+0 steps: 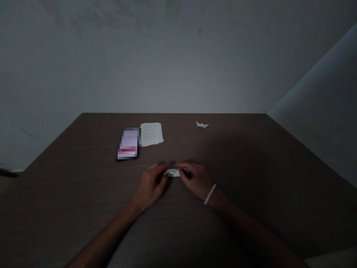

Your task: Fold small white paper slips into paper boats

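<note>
A small folded piece of white paper (174,173) lies between my two hands, low over the table's middle. My left hand (153,183) pinches its left end between thumb and fingers. On the other end, the thumb and fingers of my right hand (197,179) are closed in the same way. A beaded bracelet (210,194) circles my right wrist. The fingertips cover both ends of the paper, so its full shape is hidden.
Beyond my left hand, a phone (128,144) with a lit, blurred screen lies beside a stack of printed paper sheets (150,134). A small folded paper boat (202,125) sits near the far edge of the dark wooden table (83,193). A wall (173,67) rises behind.
</note>
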`<action>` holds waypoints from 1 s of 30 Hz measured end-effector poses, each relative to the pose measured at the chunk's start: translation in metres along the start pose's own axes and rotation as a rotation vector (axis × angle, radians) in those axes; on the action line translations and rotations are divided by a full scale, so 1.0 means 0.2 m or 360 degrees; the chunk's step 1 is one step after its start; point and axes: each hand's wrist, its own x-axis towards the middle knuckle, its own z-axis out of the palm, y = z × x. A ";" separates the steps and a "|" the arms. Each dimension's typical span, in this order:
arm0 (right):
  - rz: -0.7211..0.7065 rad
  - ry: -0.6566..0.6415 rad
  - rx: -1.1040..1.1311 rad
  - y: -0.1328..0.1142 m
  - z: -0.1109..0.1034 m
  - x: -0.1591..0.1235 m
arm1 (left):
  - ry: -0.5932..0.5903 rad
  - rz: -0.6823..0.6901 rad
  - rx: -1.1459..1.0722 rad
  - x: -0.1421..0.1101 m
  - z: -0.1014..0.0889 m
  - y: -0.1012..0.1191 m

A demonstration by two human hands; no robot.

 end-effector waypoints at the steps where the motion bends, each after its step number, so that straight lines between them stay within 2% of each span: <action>1: -0.0014 0.0001 0.0000 0.00 0.00 0.00 | -0.0006 0.0028 0.0009 0.00 0.00 0.00; 7: -0.0137 -0.0067 0.0004 0.00 0.00 0.00 | -0.0091 0.0166 0.0041 0.03 0.00 0.03; 19: -0.0154 -0.0080 0.0068 -0.01 0.01 0.02 | 0.0049 0.0117 0.0120 0.04 0.05 -0.03; 25: -0.0148 -0.0105 0.0079 0.00 0.02 0.02 | 0.0041 0.0177 0.0121 0.04 0.05 -0.03; 30: -0.0160 -0.0121 0.0030 0.01 0.02 0.02 | 0.0063 0.0274 0.0258 0.03 0.06 -0.04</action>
